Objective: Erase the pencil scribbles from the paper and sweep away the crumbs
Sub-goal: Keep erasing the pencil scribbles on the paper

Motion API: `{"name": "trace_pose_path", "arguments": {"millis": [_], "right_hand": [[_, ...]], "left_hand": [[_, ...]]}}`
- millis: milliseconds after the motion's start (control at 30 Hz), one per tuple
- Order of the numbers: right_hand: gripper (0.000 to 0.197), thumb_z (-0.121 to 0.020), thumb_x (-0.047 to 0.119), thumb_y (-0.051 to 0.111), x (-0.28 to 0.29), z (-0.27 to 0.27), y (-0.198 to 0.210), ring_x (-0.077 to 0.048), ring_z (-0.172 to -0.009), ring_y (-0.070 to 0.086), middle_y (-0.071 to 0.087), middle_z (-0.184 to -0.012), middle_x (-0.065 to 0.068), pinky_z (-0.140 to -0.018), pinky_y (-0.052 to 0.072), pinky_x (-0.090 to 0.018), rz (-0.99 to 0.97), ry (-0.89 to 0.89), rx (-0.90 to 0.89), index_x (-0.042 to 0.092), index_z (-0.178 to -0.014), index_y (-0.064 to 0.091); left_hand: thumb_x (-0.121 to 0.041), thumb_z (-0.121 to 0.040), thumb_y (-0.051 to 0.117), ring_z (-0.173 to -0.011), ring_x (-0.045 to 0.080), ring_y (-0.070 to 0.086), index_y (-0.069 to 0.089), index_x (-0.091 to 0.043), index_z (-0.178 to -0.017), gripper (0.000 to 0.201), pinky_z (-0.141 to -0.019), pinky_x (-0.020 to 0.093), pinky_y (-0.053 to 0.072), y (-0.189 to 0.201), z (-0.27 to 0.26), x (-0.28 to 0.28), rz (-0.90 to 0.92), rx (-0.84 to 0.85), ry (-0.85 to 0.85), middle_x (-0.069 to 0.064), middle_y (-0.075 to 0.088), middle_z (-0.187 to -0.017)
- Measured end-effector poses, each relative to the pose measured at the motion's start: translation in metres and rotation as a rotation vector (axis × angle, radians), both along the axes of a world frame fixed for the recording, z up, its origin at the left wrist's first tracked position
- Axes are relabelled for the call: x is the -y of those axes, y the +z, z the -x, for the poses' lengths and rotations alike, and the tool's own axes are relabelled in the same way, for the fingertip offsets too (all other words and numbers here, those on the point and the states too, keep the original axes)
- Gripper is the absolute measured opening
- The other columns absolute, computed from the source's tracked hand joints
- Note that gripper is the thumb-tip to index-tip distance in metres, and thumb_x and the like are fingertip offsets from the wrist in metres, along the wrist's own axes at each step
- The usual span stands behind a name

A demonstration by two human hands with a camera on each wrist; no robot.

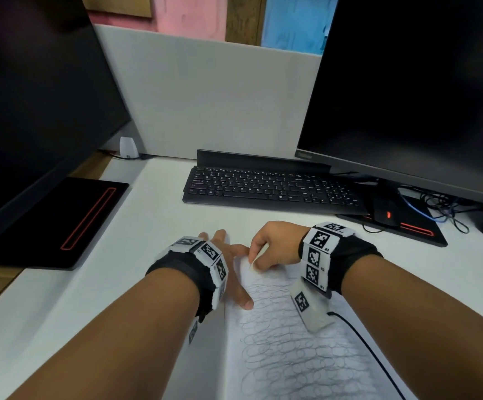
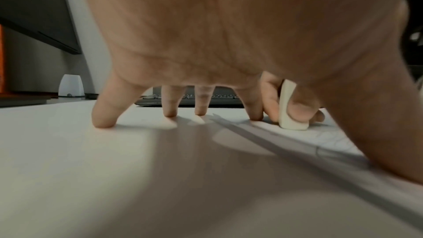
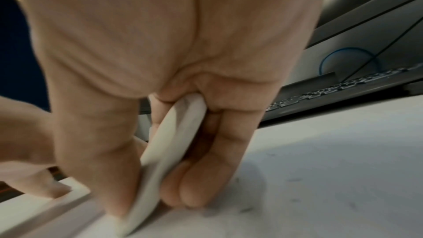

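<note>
Pinching a flat white rubber eraser (image 3: 169, 153) between thumb and curled fingers of the right hand (image 1: 275, 245), lower edge down on the white sheet of paper (image 1: 306, 368). Spread wide and straight on the other side: left hand (image 1: 228, 269), fingertips (image 2: 103, 120) planted, index and thumb pinning the sheet's near edge, gripping nothing. Grey looping pencil scribbles (image 1: 286, 342) running back from the eraser toward the wrists, mostly untouched; only the patch under the fingers looks clean. A few dark crumbs (image 3: 246, 209) just right of the knuckles.

Risks from here, probably: rubbing too hard and creasing or tearing the thin sheet, or dragging it loose from under the pinning fingertips.

No containers anywhere near the fingers.
</note>
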State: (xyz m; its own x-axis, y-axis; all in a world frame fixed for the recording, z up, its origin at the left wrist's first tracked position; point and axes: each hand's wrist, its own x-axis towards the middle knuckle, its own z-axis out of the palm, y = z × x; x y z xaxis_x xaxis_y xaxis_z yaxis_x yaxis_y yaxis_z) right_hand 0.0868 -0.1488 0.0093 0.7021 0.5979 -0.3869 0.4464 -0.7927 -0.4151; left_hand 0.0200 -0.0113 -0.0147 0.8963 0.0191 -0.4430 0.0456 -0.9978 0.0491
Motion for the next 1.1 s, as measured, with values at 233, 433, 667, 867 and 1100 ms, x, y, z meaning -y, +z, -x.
{"name": "trace_pose_path", "arguments": {"millis": [233,433,667,867,1100], "right_hand": [[0.013,-0.079,0.017,0.074,0.0031,-0.0009,-0.0032,-0.003,-0.06,0.057,0.066,-0.066,0.008,-0.064,0.047,-0.016,-0.037,-0.02,-0.042,0.021,-0.091,0.076],[0.014,-0.078,0.016,0.074,0.0025,0.0015,-0.0045,-0.003,-0.061,0.057,0.066,-0.067,0.007,-0.061,0.046,-0.015,-0.011,0.012,-0.096,0.021,-0.091,0.076],[0.012,-0.077,0.018,0.075,0.0017,0.001,-0.0049,-0.004,-0.066,0.059,0.069,-0.073,0.005,-0.066,0.047,-0.017,0.016,0.031,-0.106,0.028,-0.083,0.073],[0.014,-0.077,0.019,0.074,0.0033,0.0011,-0.0044,-0.005,-0.072,0.06,0.071,-0.078,0.005,-0.069,0.047,-0.021,0.033,0.027,-0.077,0.031,-0.084,0.073],[0.012,-0.078,0.02,0.073,0.0041,-0.0008,-0.0029,-0.001,-0.07,0.057,0.066,-0.075,0.012,-0.068,0.046,-0.02,0.031,0.03,-0.035,0.032,-0.081,0.072]], "left_hand": [[-0.071,-0.061,0.074,-0.139,0.033,0.021,0.025,-0.059,-0.141,0.095,-0.108,0.051,0.034,0.0015,-0.0008,-0.0013,0.003,-0.022,0.002,0.002,0.021,-0.15],[-0.07,-0.061,0.074,-0.139,0.032,0.02,0.026,-0.058,-0.141,0.095,-0.107,0.051,0.035,0.0015,0.0,-0.0003,0.005,-0.015,0.008,-0.001,0.02,-0.15],[-0.067,-0.064,0.075,-0.142,0.033,0.015,0.025,-0.057,-0.141,0.093,-0.109,0.052,0.031,0.0034,0.0017,0.0004,0.014,-0.023,0.014,0.0,0.015,-0.154],[-0.069,-0.063,0.074,-0.143,0.034,0.014,0.023,-0.059,-0.141,0.094,-0.11,0.052,0.03,0.0021,0.0004,-0.0003,0.014,-0.024,0.02,0.0,0.017,-0.153],[-0.069,-0.061,0.076,-0.143,0.035,0.013,0.022,-0.061,-0.141,0.096,-0.109,0.052,0.029,0.0007,-0.0008,-0.0022,0.034,-0.034,0.022,0.0,0.018,-0.152]]}}
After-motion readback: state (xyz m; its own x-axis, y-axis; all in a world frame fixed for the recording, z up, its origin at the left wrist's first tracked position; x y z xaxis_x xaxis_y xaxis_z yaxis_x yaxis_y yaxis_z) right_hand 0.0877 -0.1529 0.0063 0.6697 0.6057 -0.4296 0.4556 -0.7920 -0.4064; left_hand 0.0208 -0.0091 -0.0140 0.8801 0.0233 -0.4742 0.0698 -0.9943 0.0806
